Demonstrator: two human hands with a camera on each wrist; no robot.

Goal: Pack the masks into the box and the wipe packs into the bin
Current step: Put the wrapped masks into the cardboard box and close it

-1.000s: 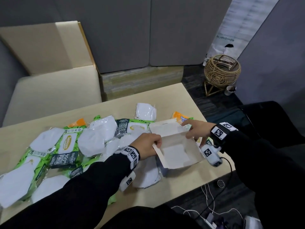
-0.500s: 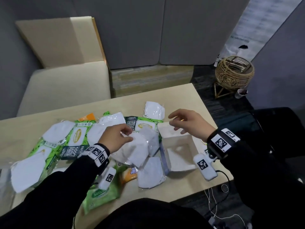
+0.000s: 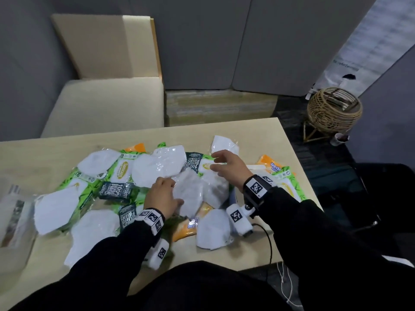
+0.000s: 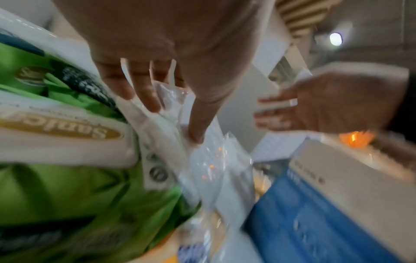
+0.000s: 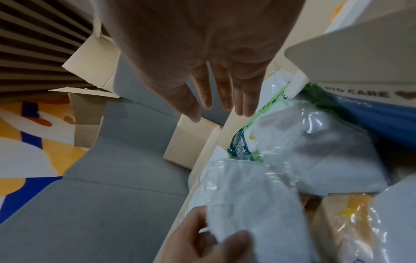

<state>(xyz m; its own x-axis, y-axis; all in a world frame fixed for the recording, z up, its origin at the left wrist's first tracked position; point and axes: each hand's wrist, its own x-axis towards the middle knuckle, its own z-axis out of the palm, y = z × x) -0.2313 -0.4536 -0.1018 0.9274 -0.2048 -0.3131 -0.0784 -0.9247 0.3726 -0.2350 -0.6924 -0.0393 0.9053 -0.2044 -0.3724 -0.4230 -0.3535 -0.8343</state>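
Note:
Several wrapped white masks and green wipe packs lie heaped on the table. My left hand pinches one wrapped mask between thumb and fingers; the left wrist view shows the clear wrapper in that pinch. My right hand hovers over the pile with straight fingers and holds nothing. The blue and white box stands just right of the held mask, mostly hidden under my right forearm in the head view. Its blue side shows in the right wrist view.
Orange wipe packs lie at the table's right edge and under the pile. A blurred translucent container stands at the left edge. A cream seat is behind the table, a wicker basket on the floor to the right.
Both hands let go of the box flaps. My left hand took hold of a wrapped mask and brought it right. My right hand moved left over the pile, fingers spread.

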